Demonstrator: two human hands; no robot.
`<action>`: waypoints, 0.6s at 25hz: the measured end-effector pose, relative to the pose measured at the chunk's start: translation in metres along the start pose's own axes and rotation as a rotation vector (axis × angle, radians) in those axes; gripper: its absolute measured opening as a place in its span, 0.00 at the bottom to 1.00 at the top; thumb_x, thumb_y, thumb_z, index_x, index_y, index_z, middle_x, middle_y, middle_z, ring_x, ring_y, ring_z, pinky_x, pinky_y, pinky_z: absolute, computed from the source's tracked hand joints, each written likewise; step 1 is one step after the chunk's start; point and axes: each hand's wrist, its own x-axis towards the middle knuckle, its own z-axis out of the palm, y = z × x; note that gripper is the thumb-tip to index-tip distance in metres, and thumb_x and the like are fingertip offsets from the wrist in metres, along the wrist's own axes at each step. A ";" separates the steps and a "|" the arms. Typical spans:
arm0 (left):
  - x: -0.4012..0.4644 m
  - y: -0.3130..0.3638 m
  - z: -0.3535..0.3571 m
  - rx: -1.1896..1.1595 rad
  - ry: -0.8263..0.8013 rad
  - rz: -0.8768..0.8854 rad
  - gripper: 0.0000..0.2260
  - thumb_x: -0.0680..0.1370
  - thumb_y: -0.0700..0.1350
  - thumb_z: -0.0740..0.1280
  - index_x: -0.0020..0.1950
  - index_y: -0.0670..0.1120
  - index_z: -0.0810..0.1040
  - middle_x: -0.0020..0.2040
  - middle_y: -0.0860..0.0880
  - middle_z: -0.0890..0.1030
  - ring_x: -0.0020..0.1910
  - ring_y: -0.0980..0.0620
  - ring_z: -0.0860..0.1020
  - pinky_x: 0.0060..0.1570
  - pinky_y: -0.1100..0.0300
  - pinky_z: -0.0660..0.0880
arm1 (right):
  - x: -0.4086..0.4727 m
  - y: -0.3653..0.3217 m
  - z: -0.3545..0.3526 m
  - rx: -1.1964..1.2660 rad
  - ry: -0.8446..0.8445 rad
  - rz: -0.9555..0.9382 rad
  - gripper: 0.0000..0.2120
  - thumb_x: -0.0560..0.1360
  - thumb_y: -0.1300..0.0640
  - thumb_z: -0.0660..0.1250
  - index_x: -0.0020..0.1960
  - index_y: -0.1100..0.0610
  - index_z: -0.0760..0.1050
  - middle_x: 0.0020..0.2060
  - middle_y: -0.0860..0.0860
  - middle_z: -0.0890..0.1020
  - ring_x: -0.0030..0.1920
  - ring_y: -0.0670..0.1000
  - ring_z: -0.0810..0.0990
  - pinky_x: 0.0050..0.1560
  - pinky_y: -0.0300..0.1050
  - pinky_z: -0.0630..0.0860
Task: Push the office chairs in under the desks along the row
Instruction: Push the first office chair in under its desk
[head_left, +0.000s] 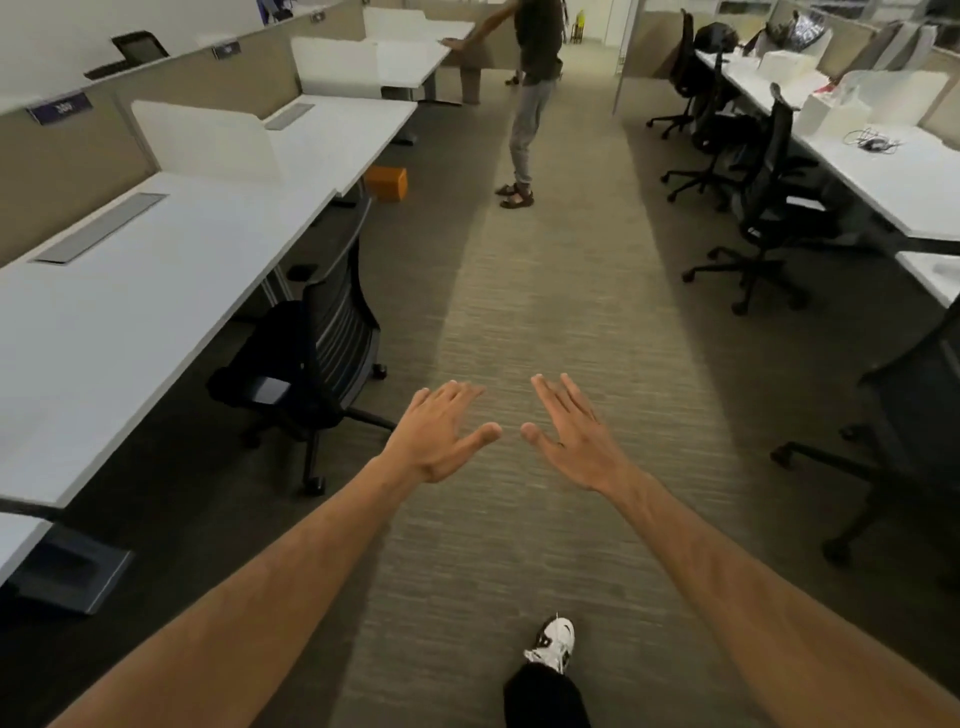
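Both the left hand (441, 436) and right hand (574, 436) were spread flat, empty, mid-frame above the striped carpet (519, 312). At left-centre, a black mesh-backed office chair (317, 358) faced the long white desk (140, 291), seat partly under, backrest toward the aisle.

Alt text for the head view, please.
Both the left hand and right hand reach forward, open and empty, over a carpeted aisle between desk rows. A black chair sits at the left desk; another person stands ahead.
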 end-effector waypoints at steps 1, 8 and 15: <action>0.024 -0.009 -0.001 -0.001 0.011 -0.020 0.45 0.75 0.78 0.44 0.81 0.48 0.63 0.79 0.47 0.68 0.79 0.49 0.61 0.76 0.46 0.55 | 0.030 0.013 -0.003 0.004 -0.011 -0.020 0.41 0.77 0.31 0.49 0.82 0.53 0.48 0.82 0.50 0.53 0.81 0.51 0.41 0.80 0.53 0.44; 0.162 -0.069 -0.018 -0.006 0.042 -0.224 0.42 0.77 0.76 0.46 0.81 0.50 0.61 0.80 0.49 0.65 0.80 0.51 0.58 0.78 0.45 0.54 | 0.231 0.074 -0.036 0.026 -0.106 -0.199 0.46 0.74 0.23 0.42 0.82 0.51 0.47 0.82 0.48 0.52 0.81 0.49 0.41 0.79 0.54 0.44; 0.264 -0.155 -0.026 -0.020 0.079 -0.382 0.40 0.78 0.75 0.49 0.82 0.50 0.61 0.81 0.49 0.64 0.80 0.51 0.57 0.78 0.45 0.53 | 0.407 0.084 -0.022 0.031 -0.185 -0.343 0.48 0.72 0.20 0.39 0.82 0.50 0.47 0.82 0.46 0.53 0.80 0.47 0.41 0.79 0.55 0.45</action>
